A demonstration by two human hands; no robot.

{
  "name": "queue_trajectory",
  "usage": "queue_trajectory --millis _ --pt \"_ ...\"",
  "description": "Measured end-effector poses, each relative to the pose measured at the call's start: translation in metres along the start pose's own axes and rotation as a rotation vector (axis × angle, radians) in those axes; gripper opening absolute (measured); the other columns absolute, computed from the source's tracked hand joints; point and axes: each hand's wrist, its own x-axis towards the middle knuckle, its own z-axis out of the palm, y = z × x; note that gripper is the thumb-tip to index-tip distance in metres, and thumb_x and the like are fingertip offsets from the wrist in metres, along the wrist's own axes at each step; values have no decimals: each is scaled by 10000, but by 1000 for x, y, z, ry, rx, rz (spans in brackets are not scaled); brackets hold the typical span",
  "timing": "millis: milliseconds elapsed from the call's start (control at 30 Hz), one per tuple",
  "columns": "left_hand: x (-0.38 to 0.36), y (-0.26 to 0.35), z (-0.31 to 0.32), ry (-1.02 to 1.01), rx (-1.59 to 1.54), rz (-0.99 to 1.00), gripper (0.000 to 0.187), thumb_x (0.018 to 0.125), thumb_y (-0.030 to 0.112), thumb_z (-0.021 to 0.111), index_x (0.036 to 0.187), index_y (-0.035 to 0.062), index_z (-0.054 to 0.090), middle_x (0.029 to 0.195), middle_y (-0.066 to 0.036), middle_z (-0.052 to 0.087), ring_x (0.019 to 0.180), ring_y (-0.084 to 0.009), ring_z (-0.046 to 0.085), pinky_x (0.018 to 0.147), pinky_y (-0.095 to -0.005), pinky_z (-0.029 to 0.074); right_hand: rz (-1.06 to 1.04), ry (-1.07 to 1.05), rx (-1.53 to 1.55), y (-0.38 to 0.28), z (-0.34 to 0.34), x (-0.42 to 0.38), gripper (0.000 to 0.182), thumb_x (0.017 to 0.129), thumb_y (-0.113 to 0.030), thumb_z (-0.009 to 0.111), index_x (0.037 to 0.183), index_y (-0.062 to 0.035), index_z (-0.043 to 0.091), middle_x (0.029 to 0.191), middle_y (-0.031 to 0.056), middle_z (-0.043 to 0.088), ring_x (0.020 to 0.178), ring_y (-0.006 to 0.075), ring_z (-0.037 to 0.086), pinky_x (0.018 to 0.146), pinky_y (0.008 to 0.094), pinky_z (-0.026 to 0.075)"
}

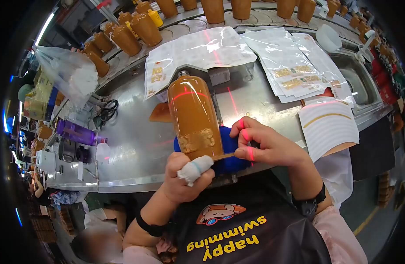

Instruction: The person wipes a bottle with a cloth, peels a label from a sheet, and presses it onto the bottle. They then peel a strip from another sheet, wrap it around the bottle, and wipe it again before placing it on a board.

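A glossy brown bottle (193,112) lies on a blue pad (235,152), its neck pointing away from me and its base towards me. Raised gold decoration shows near its base. My left hand (185,176) is closed around a white cloth wad (196,170) at the base. From there a thin gold strip (223,156) runs to my right hand (268,145), whose thumb and index finger pinch its other end. Red laser lines cross the bottle and my right fingers.
Label sheets (286,66) lie behind the bottle. A curved white sheet with a gold band (328,127) is at the right, near a sink (358,83). Brown bottles (145,28) stand along the conveyor. At left are a purple bottle (77,133) and scissors (106,111); another person (97,242) is lower left.
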Motion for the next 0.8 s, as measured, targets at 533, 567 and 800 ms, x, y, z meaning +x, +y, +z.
queue_trajectory --millis 533,567,800 --pt "22 -2 -4 -97 129 191 323 572 77 765 865 187 686 1022 -44 496 852 -228 478 646 -334 407 8 22 -30 7 1 1 237 881 -224 691 768 -74 546 1108 76 480 1030 173 446 887 294 377" --pt "15 -2 -1 -76 91 129 295 566 92 752 837 182 677 1029 -39 535 883 -238 471 666 -350 402 -19 27 -57 7 2 1 244 875 -230 694 773 -56 556 1093 89 497 1043 211 459 900 316 384" --pt "-14 2 -1 -30 101 -28 221 582 88 722 777 177 664 1060 -35 605 944 -258 460 713 -384 393 -59 41 -128 5 4 2 252 871 -222 696 753 -49 557 1080 103 506 1058 242 472 917 340 387"
